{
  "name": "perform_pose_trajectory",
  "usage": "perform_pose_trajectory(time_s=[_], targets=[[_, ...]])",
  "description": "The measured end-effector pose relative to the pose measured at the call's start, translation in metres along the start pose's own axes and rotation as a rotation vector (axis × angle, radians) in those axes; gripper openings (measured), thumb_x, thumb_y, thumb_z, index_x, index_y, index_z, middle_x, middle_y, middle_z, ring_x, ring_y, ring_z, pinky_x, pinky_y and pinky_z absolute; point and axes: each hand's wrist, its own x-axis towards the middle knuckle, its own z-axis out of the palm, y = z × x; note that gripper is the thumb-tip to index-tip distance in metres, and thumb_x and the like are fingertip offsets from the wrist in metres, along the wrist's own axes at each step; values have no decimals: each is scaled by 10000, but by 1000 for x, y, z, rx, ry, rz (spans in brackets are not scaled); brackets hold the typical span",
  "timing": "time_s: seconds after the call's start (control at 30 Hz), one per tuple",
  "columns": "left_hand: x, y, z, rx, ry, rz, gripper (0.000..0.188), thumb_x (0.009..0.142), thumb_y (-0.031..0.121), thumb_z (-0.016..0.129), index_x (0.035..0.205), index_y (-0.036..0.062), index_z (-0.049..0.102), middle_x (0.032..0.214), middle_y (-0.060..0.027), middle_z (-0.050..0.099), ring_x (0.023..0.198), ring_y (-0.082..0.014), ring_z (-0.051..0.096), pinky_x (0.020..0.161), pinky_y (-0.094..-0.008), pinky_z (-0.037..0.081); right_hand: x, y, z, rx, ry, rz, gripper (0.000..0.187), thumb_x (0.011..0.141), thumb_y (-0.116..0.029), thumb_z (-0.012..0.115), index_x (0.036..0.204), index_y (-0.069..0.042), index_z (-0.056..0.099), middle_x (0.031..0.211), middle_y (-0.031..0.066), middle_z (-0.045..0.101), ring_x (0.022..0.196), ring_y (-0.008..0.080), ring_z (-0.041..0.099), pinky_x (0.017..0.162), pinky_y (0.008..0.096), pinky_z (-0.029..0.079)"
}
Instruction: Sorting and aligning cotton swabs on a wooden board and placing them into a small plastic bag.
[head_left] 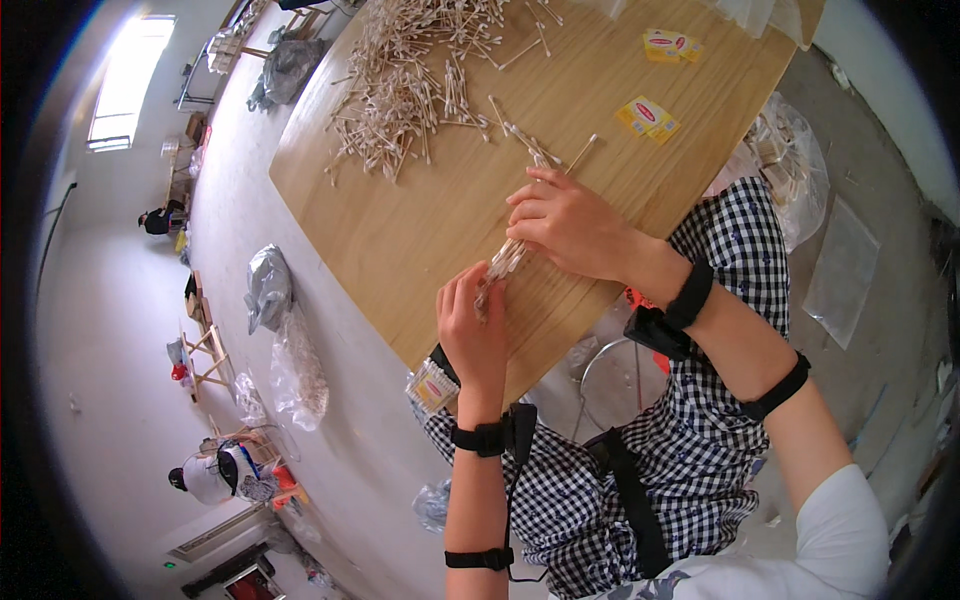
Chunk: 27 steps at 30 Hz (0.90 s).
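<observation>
Bundle of cotton swabs (503, 262): lay near the front edge of the wooden tabletop (400, 240), held between both hands, seemingly in a thin clear sleeve, though that was hard to tell. Left hand (472, 335): fingers curled and pinching the bundle's near end. Right hand (568, 222): laid over the far end, fingers pressed together on the sticks. Step in hand, by judgement: gathering and squaring a counted bunch for bagging. The next move would call for a steady pinch so the sticks stayed level while slid together. Loose swab pile (410, 90): spread across the far tabletop, well apart. Two yellow label cards (648, 117): to the right of the pile. Filled packet (432, 386): at the table edge by the left wrist.
</observation>
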Motion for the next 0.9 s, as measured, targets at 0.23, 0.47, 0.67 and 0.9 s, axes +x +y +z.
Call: perform_pose_trajectory(time_s=[0.23,0.47,0.67,0.9], targets=[[1,-4,0,-9,18,-67,120,822,31,700,924,11,640,882,-109,657,828,-222,640,765,-322,510,2,3,1,-42,70,6,156,743,-95,650,888,-76,706,938,29,665,1079,191,581,1096,412,340],[-8,-19,-20,21,-28,-90,93,824,21,700,896,2,644,840,-107,650,803,-209,635,756,-314,507,-1,14,-9,-125,97,45,104,708,-101,628,798,-88,679,917,38,654,1067,211,556,1038,377,375],[-28,-24,-34,57,-50,-88,83,822,10,692,893,9,651,848,-103,652,782,-222,628,734,-322,500,3,12,-9,-134,94,97,121,698,-78,637,807,-79,689,883,32,638,1030,215,558,1024,376,394],[-15,9,-2,70,-66,23,209,786,48,713,958,17,598,962,-119,634,940,-286,586,859,-402,454,14,-14,9,-39,-25,-37,140,709,-113,637,833,-72,688,951,86,654,1031,257,579,1012,393,399]])
